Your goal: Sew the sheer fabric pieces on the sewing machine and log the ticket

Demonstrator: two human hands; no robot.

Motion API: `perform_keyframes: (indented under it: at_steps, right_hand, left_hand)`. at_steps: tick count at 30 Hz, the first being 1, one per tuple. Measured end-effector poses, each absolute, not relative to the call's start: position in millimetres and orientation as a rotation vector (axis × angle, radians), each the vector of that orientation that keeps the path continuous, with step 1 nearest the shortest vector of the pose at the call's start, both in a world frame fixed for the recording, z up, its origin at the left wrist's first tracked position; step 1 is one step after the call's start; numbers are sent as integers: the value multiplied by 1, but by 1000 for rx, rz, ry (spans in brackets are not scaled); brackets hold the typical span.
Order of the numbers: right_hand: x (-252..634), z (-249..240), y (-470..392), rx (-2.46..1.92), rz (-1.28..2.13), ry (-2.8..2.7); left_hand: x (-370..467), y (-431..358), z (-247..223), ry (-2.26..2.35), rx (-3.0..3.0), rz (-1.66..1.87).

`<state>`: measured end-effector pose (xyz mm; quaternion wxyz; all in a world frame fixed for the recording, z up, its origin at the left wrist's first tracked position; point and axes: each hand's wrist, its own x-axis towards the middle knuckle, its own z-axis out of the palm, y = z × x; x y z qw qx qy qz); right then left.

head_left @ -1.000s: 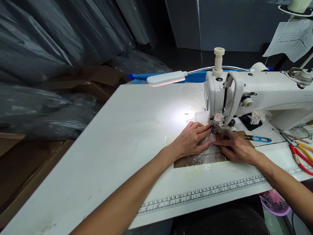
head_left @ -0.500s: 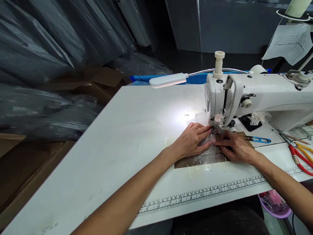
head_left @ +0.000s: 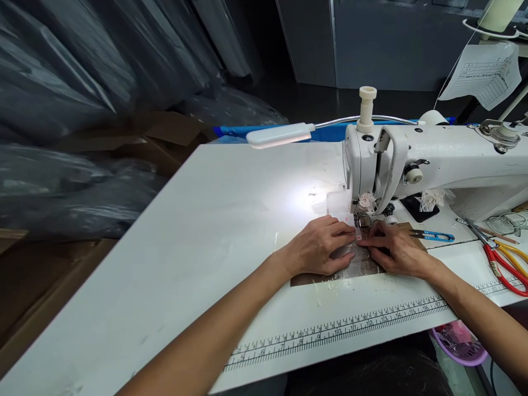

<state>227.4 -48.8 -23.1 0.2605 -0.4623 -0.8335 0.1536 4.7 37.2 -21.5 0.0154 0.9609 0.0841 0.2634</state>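
A white sewing machine (head_left: pixel 454 151) stands at the right of the table. In front of its needle area, my left hand (head_left: pixel 324 246) lies flat with fingers apart on a sheer, pale strip of material (head_left: pixel 355 268). Close by on the right, my right hand (head_left: pixel 394 247) has thumb and index finger together at the strip's edge, near the presser foot; what is between the fingertips is too small to make out. Beneath the strip is a brown sheet (head_left: pixel 307 279). Blue thread snips (head_left: pixel 438 236) lie just right of my right hand.
Red-handled scissors (head_left: pixel 501 267) and a yellow-handled pair (head_left: pixel 513 252) lie at the right. A lamp (head_left: pixel 280 135) reaches over the table's back edge. A ruler strip (head_left: pixel 342 333) runs along the front edge. Below hangs a purple basket (head_left: pixel 464 352). Cardboard boxes (head_left: pixel 53 286) stand left.
My left hand has drawn slightly back from the presser foot, showing more of the pale material there. My right hand keeps nearly the same place. The whole view has shifted slightly.
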Motion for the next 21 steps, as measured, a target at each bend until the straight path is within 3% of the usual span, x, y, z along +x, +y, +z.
perform_keyframes:
  at_steps: [21]
  right_hand:
    - [221,-24,-53,-1296,318,-2288]
  left_hand:
    - [5,36,-19,458,3187,694]
